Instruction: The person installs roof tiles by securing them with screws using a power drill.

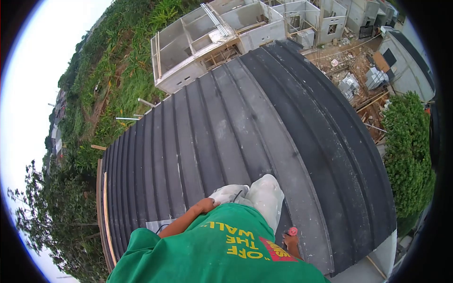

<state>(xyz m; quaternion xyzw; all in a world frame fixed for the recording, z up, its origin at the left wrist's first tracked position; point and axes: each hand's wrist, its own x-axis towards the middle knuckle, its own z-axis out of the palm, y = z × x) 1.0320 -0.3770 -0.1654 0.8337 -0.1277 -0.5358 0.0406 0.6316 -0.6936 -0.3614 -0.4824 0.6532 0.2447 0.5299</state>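
My left hand [206,205] rests against the pale, stained trouser leg [229,194] at the knee; its fingers are too small and partly hidden to tell whether they are curled. Low on the right, my right hand [290,240] is closed around a small pinkish-red round object [293,231], just above the roof surface. Under me spreads a dark grey ribbed roof [222,127] with whitish smudges. A green shirt [203,245] with yellow lettering fills the bottom of the view. A light grey flat piece [158,225] lies beside my left forearm.
The roof's left edge has a wooden strip [109,221]. Beyond the far edge stand unfinished grey walls [177,78]. Rubble and stacked blocks [349,85] lie on the ground at upper right. A green slope [127,61] drops away on the left; a leafy tree [408,155] stands right.
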